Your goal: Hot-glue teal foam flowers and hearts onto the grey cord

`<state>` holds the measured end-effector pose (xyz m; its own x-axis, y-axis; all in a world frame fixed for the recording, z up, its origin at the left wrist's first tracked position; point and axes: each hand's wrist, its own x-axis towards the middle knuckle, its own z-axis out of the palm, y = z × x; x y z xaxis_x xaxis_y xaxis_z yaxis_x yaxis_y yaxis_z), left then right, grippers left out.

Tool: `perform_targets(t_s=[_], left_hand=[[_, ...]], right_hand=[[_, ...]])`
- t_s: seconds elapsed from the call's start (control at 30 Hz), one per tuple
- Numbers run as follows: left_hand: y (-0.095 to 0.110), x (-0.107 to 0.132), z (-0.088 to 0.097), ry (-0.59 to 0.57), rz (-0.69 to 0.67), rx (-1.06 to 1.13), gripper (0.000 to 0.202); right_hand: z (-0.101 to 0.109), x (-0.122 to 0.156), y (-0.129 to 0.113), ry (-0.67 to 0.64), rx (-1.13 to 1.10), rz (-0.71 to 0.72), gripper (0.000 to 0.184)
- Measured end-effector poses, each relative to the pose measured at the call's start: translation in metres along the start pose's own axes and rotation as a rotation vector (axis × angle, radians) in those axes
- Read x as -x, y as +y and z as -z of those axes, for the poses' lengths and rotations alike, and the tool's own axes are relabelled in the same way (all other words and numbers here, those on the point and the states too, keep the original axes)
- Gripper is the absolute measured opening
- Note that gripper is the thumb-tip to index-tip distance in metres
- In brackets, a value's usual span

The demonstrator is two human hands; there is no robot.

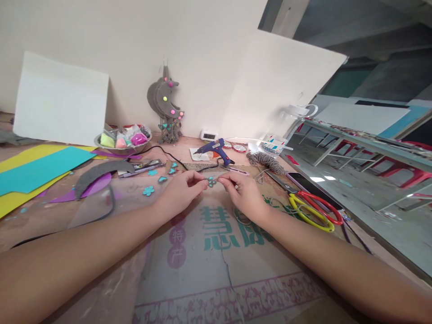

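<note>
Pinching a small blue flower (211, 181);
our left hand (182, 190) and right hand (247, 194) grip it narrowly; glue gun (215, 147) at its twelve o'clock, scissors (305, 194) at three.

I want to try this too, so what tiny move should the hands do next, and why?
Maybe press the held flower gently between the fingertips. The left hand and right hand both have fingers pinched at its sides, so that seems easier than reaching for the glue gun lying beyond them.
</note>
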<state>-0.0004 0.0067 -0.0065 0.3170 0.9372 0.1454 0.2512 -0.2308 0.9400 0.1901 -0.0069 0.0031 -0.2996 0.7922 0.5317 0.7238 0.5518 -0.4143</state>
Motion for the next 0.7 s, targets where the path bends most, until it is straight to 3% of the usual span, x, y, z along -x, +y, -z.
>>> perform_targets(t_s=[0.2,0.37,0.7], left_hand=[[-0.008,-0.006,-0.004,-0.066,0.005,0.125,0.025],[-0.003,-0.003,-0.004,-0.105,0.020,0.212,0.023],[0.009,0.005,-0.003,-0.020,-0.049,0.047,0.029]], right_hand=[[-0.002,0.000,-0.006,-0.075,-0.080,-0.055,0.023],[-0.002,0.000,-0.009,-0.092,-0.127,-0.088,0.023],[-0.002,0.000,-0.012,-0.087,-0.139,-0.095,0.021]])
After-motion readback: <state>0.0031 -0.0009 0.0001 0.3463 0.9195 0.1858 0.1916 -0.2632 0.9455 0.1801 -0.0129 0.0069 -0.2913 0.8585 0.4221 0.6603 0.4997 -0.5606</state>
